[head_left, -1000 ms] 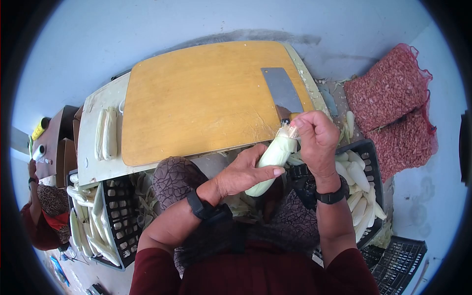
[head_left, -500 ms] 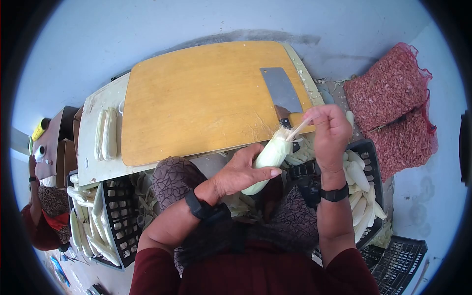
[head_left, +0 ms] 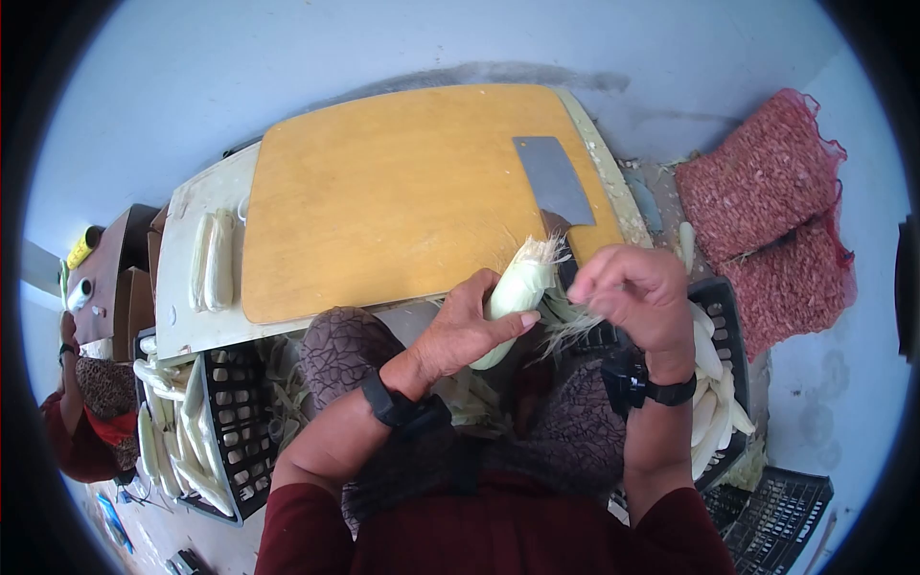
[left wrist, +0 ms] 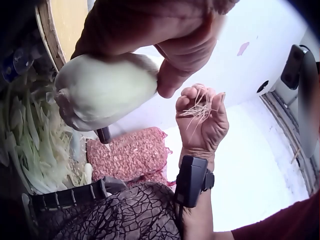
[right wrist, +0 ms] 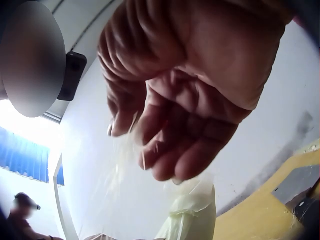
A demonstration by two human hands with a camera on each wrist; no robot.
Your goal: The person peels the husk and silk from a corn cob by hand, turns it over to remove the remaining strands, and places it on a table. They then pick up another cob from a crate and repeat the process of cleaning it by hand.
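My left hand (head_left: 458, 331) grips an ear of corn (head_left: 517, 297) in its pale green husk, the frayed tip upward and tilted to the right. In the left wrist view, the rounded butt of the ear faces the camera under the fingers. To the right of the tip is my right hand (head_left: 637, 292), its fingers loosely bent and the thumb apart from them. Thin loose strands of corn silk (left wrist: 200, 107) lie spread across its fingertips in the left wrist view. Below those fingers, blurred strands trail downward in the right wrist view.
A cleaver (head_left: 554, 180) lies on the yellow cutting board (head_left: 383, 211). Husked-looking pale ears (head_left: 213, 261) rest left of the board. Black crates (head_left: 240, 431) of ears flank the knees. Red mesh sacks (head_left: 757, 172) lean at right; another person (head_left: 91, 412) sits far left.
My right hand has pulled a tuft of silk off the tip, moved right and away from the ear, and loosened its pinch. The left hand still grips the ear, now tilted more upright.
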